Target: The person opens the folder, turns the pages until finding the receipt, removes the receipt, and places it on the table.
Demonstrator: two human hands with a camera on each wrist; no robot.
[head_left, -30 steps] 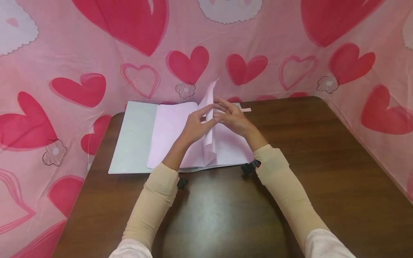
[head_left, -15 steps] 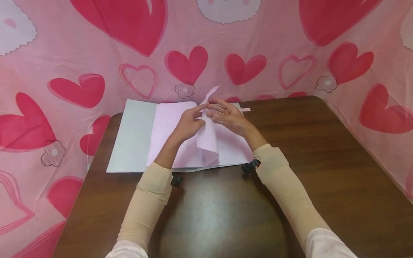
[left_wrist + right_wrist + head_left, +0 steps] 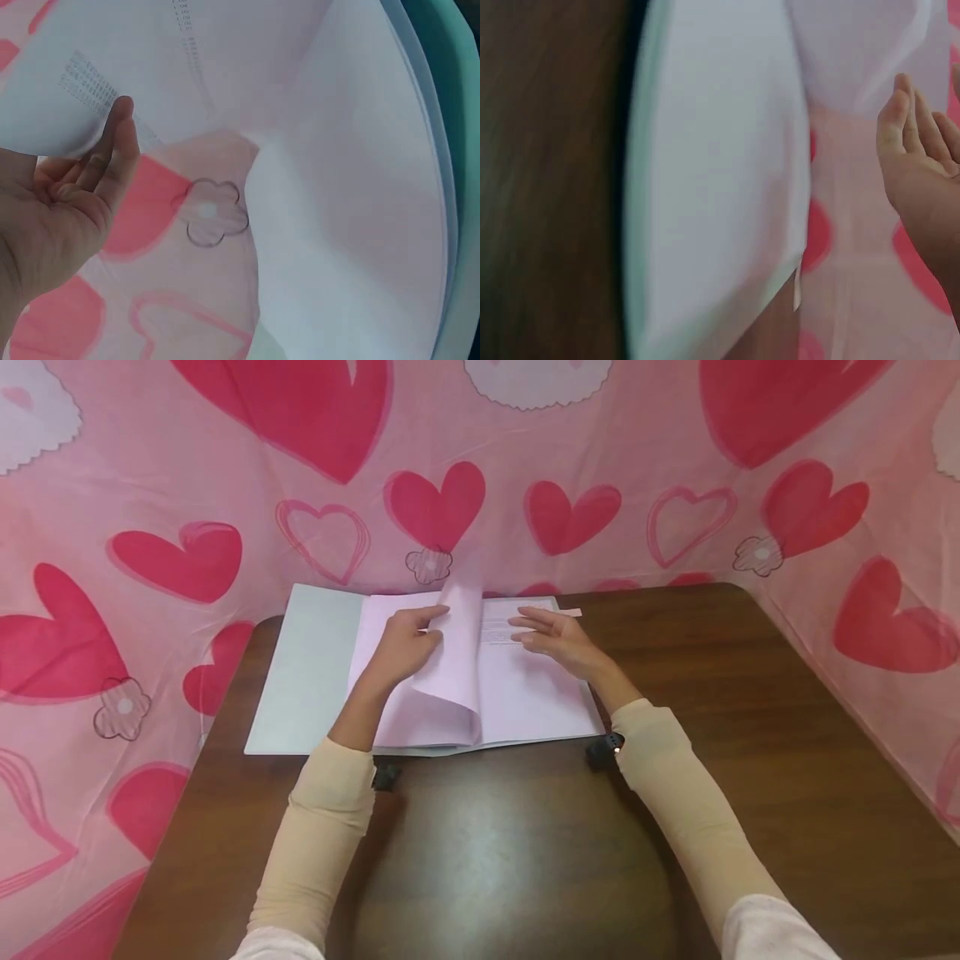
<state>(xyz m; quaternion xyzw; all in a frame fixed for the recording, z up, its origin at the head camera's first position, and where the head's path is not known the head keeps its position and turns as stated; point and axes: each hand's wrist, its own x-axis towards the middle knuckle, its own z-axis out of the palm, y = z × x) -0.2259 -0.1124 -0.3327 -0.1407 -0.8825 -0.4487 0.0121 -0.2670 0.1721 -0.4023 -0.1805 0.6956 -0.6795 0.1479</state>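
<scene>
An open folder or booklet with a pale grey-green cover (image 3: 307,668) lies on the table, filled with pinkish-white paper sheets. My left hand (image 3: 405,647) pinches one lifted sheet (image 3: 456,664), which stands curved over the left side of the stack. In the left wrist view, printed text shows on that sheet (image 3: 150,45), by the fingertips of the left hand (image 3: 67,202). Above the right-hand page (image 3: 532,702), with several lines of print near its top, hovers my right hand (image 3: 558,639), fingers extended and holding nothing. The right wrist view shows the right hand (image 3: 926,180) apart from the paper.
A small pale pink tab (image 3: 570,612) sticks out at the folder's top right. The dark brown wooden table (image 3: 750,710) extends right and toward me. A pink cloth with hearts (image 3: 570,518) hangs close behind the folder and along both sides.
My left hand has moved left, drawing the lifted sheet over to the left side. My right hand has come away from the sheet and shifted slightly right, uncovering the printed page.
</scene>
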